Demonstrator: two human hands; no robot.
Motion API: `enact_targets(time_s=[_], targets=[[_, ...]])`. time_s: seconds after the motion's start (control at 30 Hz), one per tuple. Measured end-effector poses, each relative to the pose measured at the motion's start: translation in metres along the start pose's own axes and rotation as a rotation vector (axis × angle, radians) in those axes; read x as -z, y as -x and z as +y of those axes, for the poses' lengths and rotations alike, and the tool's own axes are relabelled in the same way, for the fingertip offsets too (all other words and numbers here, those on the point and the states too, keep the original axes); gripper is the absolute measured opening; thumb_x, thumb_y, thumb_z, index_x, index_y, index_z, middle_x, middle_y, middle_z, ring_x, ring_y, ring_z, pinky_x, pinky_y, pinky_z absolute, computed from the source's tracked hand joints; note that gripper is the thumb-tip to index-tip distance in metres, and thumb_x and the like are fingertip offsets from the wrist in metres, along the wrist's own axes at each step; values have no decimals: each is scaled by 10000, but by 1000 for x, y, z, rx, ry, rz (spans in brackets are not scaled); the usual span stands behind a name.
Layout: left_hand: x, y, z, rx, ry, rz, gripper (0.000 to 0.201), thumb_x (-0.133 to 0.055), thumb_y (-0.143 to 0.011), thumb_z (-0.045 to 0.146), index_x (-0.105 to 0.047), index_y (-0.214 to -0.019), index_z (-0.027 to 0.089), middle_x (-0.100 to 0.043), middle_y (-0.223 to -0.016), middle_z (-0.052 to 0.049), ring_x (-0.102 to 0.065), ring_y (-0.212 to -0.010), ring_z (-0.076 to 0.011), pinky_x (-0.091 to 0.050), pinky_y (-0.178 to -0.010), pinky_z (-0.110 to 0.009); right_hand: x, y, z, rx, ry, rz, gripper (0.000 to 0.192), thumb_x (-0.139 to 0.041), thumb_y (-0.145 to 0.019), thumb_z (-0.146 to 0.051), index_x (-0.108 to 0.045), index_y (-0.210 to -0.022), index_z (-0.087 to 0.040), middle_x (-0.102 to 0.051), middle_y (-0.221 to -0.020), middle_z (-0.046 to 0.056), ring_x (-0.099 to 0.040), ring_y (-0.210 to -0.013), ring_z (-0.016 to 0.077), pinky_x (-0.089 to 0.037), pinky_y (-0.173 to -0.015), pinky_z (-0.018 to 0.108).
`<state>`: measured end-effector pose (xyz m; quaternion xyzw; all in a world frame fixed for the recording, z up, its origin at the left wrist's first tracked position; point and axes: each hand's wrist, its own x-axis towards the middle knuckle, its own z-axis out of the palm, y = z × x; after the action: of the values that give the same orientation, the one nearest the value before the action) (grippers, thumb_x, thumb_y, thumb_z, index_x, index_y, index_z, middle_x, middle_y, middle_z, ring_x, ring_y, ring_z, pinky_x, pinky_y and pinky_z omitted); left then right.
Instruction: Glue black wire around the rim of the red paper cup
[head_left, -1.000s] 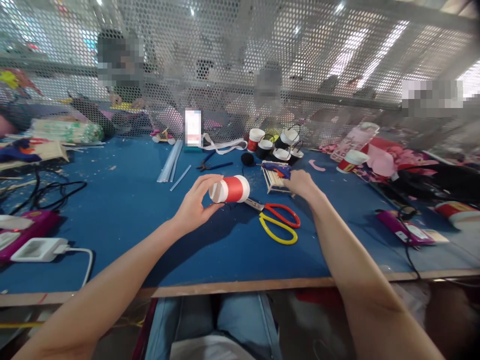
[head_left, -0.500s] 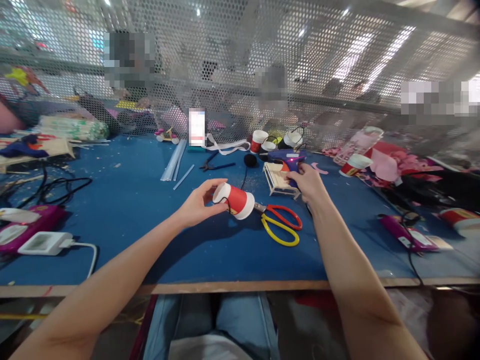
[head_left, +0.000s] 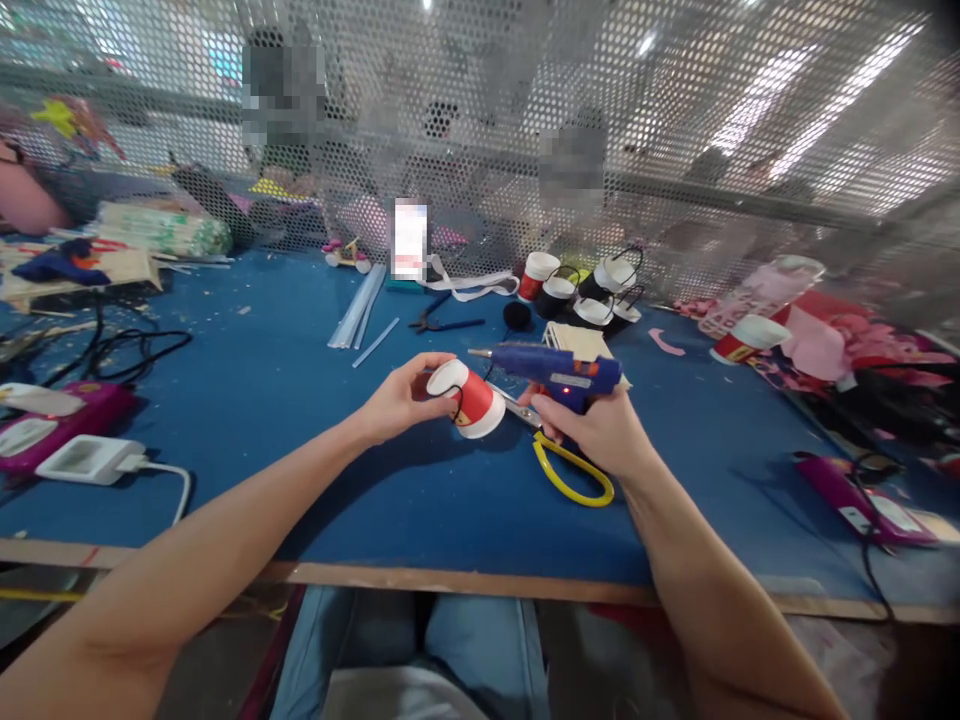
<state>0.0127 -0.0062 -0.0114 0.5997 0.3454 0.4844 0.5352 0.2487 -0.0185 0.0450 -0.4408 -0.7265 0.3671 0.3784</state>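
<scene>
Blue felt-like covering on the work table (head_left: pixel 247 420), wooden strip along its near edge. Person seated at that near edge, both bare forearms stretched over the middle of the table.

Left hand (head_left: pixel 401 400): fingers curled round a red-and-white paper cup (head_left: pixel 471 400), held tipped on its side just above the table's middle, white base toward the hand, a thin dark wire loop at its side.

Right hand (head_left: pixel 596 430): clenched on the grip of a blue glue gun (head_left: pixel 555 368), held level, nozzle pointing left and ending just above the cup. Whether nozzle and cup touch, cannot tell.

Under the gun and right hand: scissors (head_left: pixel 574 465) flat on the table, yellow handle loop showing, blades running under the cup.

Toward the far edge, behind the gun: a small rack of pale wooden sticks (head_left: pixel 577 342); beyond it a cluster of black and red cups with wire handles (head_left: pixel 592 290). Left of these, dark pliers (head_left: pixel 435 320) and a few clear glue sticks (head_left: pixel 360 318).

Left edge: white charger (head_left: pixel 82 458) with cable, a magenta device (head_left: pixel 45 435), tangled black cords (head_left: pixel 112 355). Right edge: another magenta device (head_left: pixel 855 490), pink paper scraps (head_left: pixel 810 345), one more red cup (head_left: pixel 739 340).

Perforated metal screen (head_left: pixel 525 130) stands along the far edge; other people sit blurred behind it.
</scene>
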Motion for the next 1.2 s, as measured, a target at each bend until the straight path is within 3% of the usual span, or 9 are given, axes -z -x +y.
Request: enact_targets(time_s=[0.23,0.57,0.7,0.97,1.2], targets=[[4,-2,-1,71,27,65,586,-727,-636,254,-504,-1175,199,-586,-1118,-81,-572,-961,-192,-483,-779,-313,-13,7,4,28,257,180,197,-624,-726,-385,-666,-743,-193,-598,-513,-12,-546,-457,145,-453,-448,264],[5,-2,-3,37,12,51,617,-725,-649,250,-473,-1210,205,-589,-1151,-83,-576,-999,-196,-467,-864,-349,-14,7,9,34,365,160,243,-626,-716,-425,-666,-740,-187,-646,-578,3,-609,-560,185,-486,-495,280],[5,-2,-3,25,28,54,604,-725,-646,240,-482,-1198,207,-599,-1147,-86,-579,-1011,-202,-465,-874,-351,-14,8,8,56,397,172,253,-630,-708,-428,-666,-772,-186,-677,-661,25,-644,-684,222,-497,-520,282],[5,-2,-4,-2,5,46,600,-715,-659,243,-473,-1207,212,-597,-1152,-88,-586,-1006,-205,-478,-858,-352,-12,10,5,31,401,158,243,-605,-729,-438,-645,-689,-201,-616,-530,4,-578,-494,169,-456,-435,267],[5,-2,-4,-15,3,44,607,-718,-653,234,-470,-1206,206,-603,-1149,-92,-584,-1023,-210,-470,-879,-357,-13,9,2,51,408,169,234,-625,-714,-424,-654,-748,-194,-658,-622,17,-624,-631,204,-500,-542,293]])
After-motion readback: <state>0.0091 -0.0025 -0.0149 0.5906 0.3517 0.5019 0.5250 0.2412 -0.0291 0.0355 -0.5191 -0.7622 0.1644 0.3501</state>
